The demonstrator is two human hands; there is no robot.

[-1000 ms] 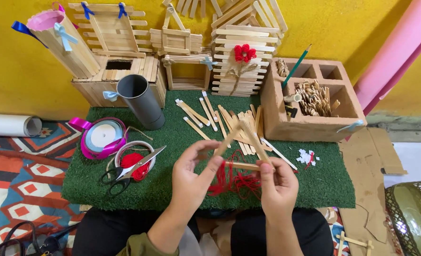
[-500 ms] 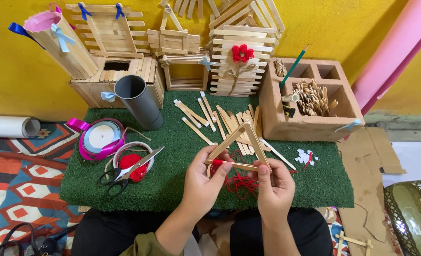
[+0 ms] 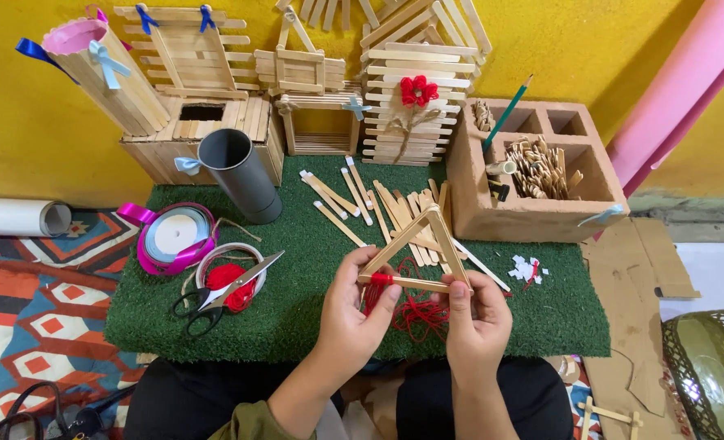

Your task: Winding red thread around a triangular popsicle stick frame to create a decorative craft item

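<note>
A triangle of wooden sticks sits at centre frame, red yarn trailing beneath; the left hand pinches its lower left corner, the right hand grips the lower right; scissors lie lower left on green turf.

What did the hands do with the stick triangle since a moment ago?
Both hands, left hand and right hand, brought the stick triangle down a little, nearer the body, and turned it flatter toward the camera. Red yarn is wound at its left corner. Scissors, ribbon spool and loose sticks stayed put.
</note>
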